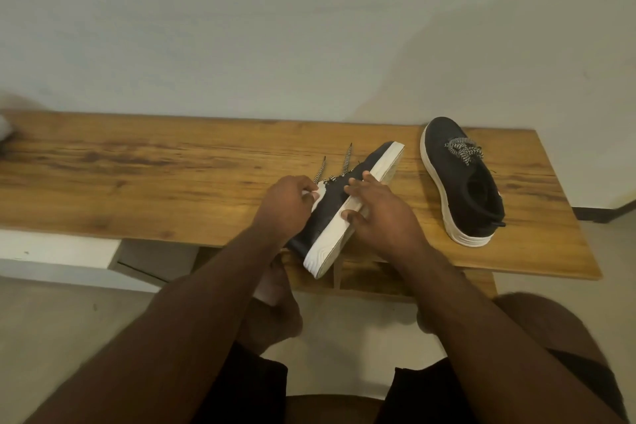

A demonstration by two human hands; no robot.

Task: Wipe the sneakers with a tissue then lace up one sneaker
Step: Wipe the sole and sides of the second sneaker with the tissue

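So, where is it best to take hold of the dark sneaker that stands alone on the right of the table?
Grip the black fabric sneaker with white sole at its heel collar, coming from above at the near end. It stands upright on the wooden table, its opening faces up, and the rim there is free; the laces sit further towards the toe.

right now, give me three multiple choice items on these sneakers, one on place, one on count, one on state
1. Where is the sneaker that no hand touches?
A. on the floor
B. on the wooden table, to the right
C. on the person's lap

2. How many sneakers show?
A. one
B. two
C. three

3. How is the held sneaker lying?
A. flat on its sole
B. tipped on its side
C. sole straight up

Key: 1 B, it rests on the tabletop; 2 B, one held, one apart; 3 B, its white sole faces the right hand while the left hand presses a tissue to it.
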